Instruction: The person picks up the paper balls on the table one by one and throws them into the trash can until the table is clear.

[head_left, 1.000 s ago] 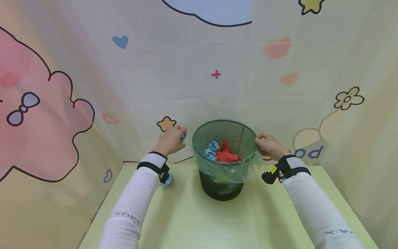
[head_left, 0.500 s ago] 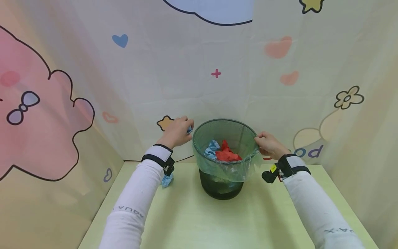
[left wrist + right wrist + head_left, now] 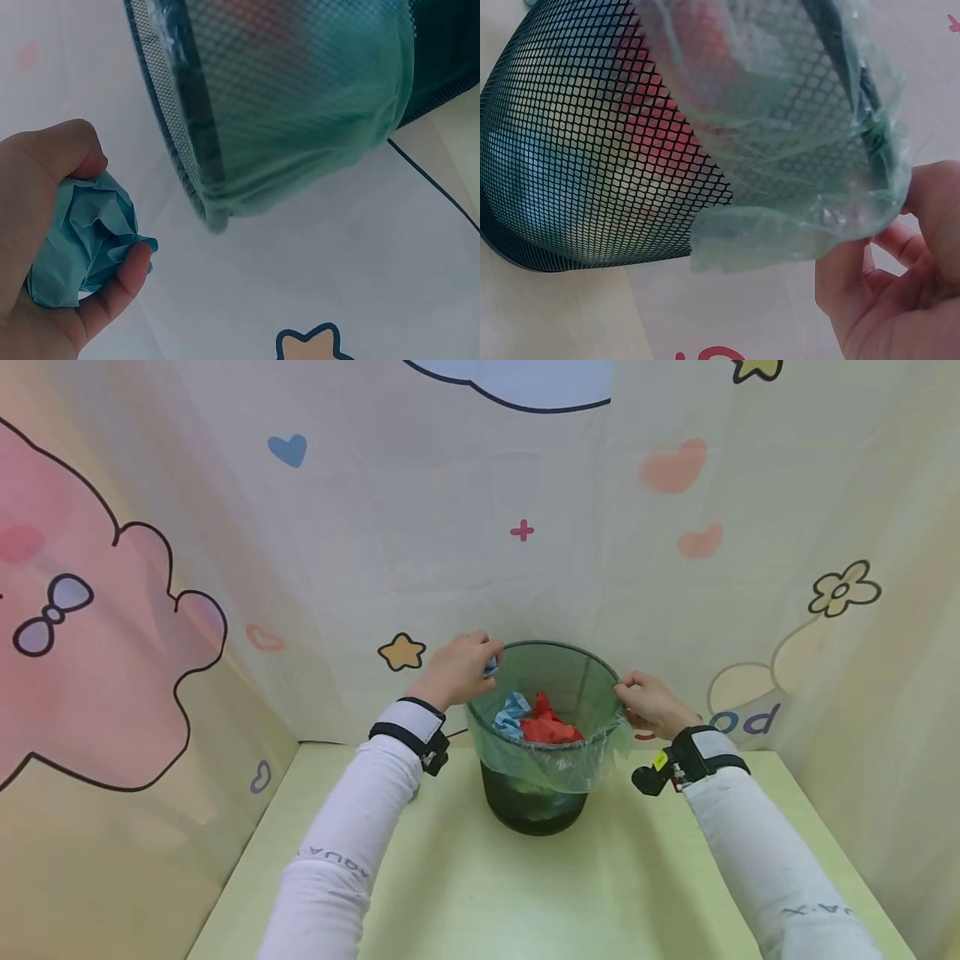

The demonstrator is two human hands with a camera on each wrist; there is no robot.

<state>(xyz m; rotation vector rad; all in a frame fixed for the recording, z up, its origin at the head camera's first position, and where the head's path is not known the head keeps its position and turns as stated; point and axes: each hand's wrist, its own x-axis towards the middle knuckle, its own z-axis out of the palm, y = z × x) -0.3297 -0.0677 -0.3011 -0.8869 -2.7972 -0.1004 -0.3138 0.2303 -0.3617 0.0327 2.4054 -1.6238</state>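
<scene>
A black mesh wastebasket (image 3: 534,810) lined with a thin green plastic bag (image 3: 555,774) stands on the table. Inside lie a red crumpled paper (image 3: 551,727) and a blue crumpled paper (image 3: 512,714). My left hand (image 3: 459,668) grips a blue paper ball (image 3: 90,232) between thumb and fingers, at the basket's left rim in the head view. My right hand (image 3: 651,703) pinches the rim and the folded-over bag on the right side. In the right wrist view, the right thumb and fingers (image 3: 840,281) close on the bag's edge.
The pale green table (image 3: 480,902) meets a printed cloth backdrop (image 3: 390,543) right behind the basket. A bit of another blue paper (image 3: 414,795) peeks out beside my left forearm, which hides most of it.
My left hand has moved right with the blue paper ball, from left of the basket to over its left rim. The right hand has stayed at the rim.
</scene>
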